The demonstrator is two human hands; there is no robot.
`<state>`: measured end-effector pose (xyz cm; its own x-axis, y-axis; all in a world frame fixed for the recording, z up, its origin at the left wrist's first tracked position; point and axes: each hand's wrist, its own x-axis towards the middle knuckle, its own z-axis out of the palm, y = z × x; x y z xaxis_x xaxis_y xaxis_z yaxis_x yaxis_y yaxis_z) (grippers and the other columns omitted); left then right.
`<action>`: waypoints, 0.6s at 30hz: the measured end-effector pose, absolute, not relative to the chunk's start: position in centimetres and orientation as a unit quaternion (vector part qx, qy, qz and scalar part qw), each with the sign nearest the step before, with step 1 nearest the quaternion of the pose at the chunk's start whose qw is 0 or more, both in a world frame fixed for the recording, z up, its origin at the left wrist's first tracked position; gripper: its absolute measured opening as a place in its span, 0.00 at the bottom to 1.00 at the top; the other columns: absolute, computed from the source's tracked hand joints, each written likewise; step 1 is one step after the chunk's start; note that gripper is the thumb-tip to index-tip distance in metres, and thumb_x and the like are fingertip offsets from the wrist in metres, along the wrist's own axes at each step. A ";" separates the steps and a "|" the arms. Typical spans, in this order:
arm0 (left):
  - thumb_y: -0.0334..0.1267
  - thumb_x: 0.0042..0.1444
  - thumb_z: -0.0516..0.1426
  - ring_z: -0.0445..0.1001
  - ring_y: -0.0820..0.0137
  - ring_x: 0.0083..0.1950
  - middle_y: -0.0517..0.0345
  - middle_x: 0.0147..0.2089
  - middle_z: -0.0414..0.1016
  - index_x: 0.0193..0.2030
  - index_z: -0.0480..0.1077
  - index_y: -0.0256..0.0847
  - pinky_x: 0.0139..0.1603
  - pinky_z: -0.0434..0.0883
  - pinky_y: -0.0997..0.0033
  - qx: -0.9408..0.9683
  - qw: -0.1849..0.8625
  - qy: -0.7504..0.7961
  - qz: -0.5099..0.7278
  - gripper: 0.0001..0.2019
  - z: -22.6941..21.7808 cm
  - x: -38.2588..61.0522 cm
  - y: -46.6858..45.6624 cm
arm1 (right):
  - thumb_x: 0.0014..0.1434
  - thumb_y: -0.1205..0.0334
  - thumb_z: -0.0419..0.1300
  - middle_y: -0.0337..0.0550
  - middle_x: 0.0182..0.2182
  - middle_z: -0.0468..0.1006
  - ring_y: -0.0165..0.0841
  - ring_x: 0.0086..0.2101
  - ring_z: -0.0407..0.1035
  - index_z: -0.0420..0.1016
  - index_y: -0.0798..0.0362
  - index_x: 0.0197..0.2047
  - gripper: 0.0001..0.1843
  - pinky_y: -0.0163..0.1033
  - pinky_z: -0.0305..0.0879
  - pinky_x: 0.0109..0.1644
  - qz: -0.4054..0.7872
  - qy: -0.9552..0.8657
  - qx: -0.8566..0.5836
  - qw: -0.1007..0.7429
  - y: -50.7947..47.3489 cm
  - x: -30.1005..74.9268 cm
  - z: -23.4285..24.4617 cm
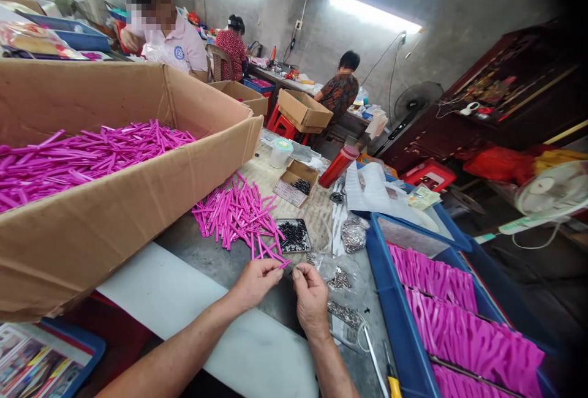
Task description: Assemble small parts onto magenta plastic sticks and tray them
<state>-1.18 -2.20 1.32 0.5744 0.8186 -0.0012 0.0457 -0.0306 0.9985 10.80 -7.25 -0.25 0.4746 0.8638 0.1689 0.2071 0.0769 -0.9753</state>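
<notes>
Above table (206, 257), left hand (257, 281) on pink stick (281, 262), right hand (311, 297) pinched.

The left hand (257, 280) and the right hand (311, 295) are bare, with creased knuckles. The left forearm (184, 349) and the right forearm (328, 364) are uncovered right down to the lower edge, each narrowing toward the wrist.

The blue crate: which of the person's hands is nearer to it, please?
Right. The right hand sits just beside the blue crate; the left hand lies beyond the right one.
</notes>
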 end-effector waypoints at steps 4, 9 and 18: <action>0.35 0.44 0.54 0.59 0.78 0.22 0.65 0.19 0.62 0.24 0.67 0.33 0.24 0.58 0.79 0.568 0.691 0.300 0.333 0.06 1.4 -1.0 -2.2 | 0.45 0.59 0.55 0.32 0.17 0.58 0.24 0.18 0.51 0.63 0.55 0.24 0.08 0.30 0.50 0.20 0.341 -0.383 -0.594 0.620 -7.1 10.4 0.1; 0.36 0.41 0.56 0.60 0.77 0.22 0.65 0.18 0.62 0.20 0.65 0.33 0.25 0.59 0.78 0.533 0.719 0.287 0.341 0.07 1.7 -0.9 -2.3 | 0.44 0.58 0.56 0.31 0.15 0.56 0.23 0.16 0.49 0.63 0.55 0.23 0.09 0.29 0.48 0.18 0.381 -0.364 -0.566 0.635 -7.1 9.8 0.3; 0.35 0.42 0.54 0.57 0.78 0.22 0.66 0.18 0.58 0.19 0.62 0.35 0.24 0.57 0.79 0.559 0.698 0.291 0.340 0.07 1.6 -0.8 -2.3 | 0.46 0.58 0.55 0.32 0.16 0.57 0.24 0.17 0.50 0.63 0.55 0.24 0.08 0.30 0.49 0.20 0.369 -0.384 -0.567 0.628 -7.2 9.7 -0.1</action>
